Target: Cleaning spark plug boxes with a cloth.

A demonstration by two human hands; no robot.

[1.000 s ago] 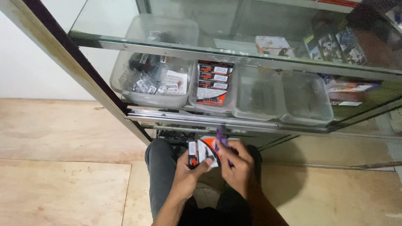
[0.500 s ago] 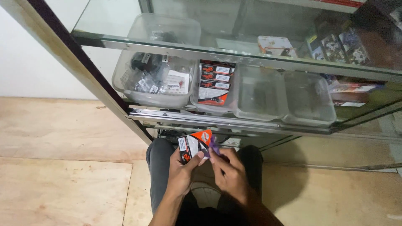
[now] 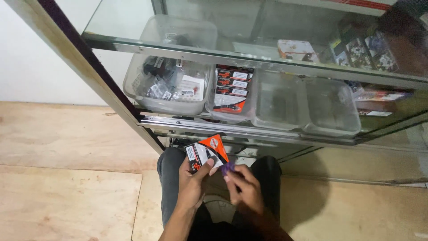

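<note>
Glass display case in front of me, clear bins on the shelf. Over my lap, my left hand grips a small orange-black packet; right hand pinches a little purple piece beside it.

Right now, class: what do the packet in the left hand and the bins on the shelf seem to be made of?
Packet: probably glossy printed card or film; flat, sharp-cornered, orange, black and white. Bins: clear, slightly frosted plastic; contents show through. Shelf: seemingly glass, transparent with reflections.

Four clear tubs, two hands, one packet.
</note>
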